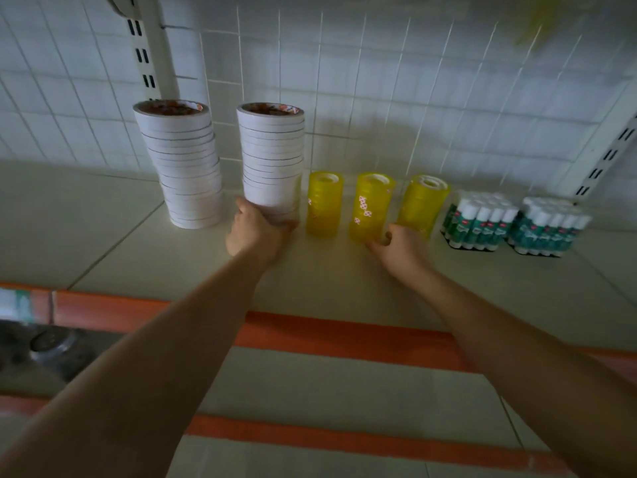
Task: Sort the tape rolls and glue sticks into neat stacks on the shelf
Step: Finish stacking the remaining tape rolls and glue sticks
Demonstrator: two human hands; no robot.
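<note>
Two tall stacks of white tape rolls stand on the shelf [103,243]: the left stack [182,167] leans slightly, and my left hand [255,232] grips the base of the right stack [272,160]. To its right stand three yellow tape stacks, the left [324,201], the middle [370,205] and the right [422,201]. My right hand [396,250] has its fingers curled at the base of the middle yellow stack, touching it. Two shrink-wrapped packs of green-and-white glue sticks, one [479,222] beside the other [544,229], sit at the far right.
A white wire-grid back panel [379,81] rises behind the shelf, with slotted uprights at left [144,56] and right [606,157]. Orange edge strips [344,332] mark this shelf's front and a lower shelf's front below it.
</note>
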